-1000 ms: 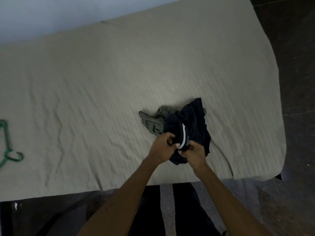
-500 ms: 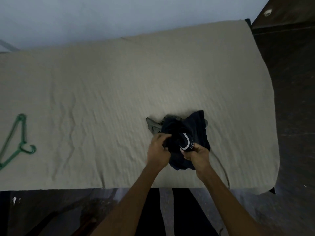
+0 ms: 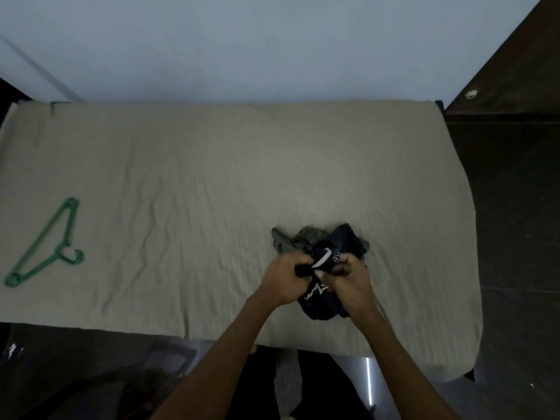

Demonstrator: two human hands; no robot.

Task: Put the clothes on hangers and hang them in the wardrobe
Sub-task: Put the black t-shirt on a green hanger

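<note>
A crumpled dark navy garment with white print lies on the bed near its front right. Both hands hold it side by side: my left hand grips its left fold, my right hand grips the part with the white stripe. A grey-green garment lies bunched behind and to the left of the navy one, partly under it. A green plastic hanger lies flat at the far left of the bed, well away from both hands.
The bed is covered by a wrinkled beige sheet. A pale wall rises behind it. Dark wooden furniture stands along the right side. Dark floor runs in front of the bed, at my legs.
The view has tilted up, so more wall and the whole hanger show. My hands have lifted and bunched the navy garment a little, exposing more white print below.
</note>
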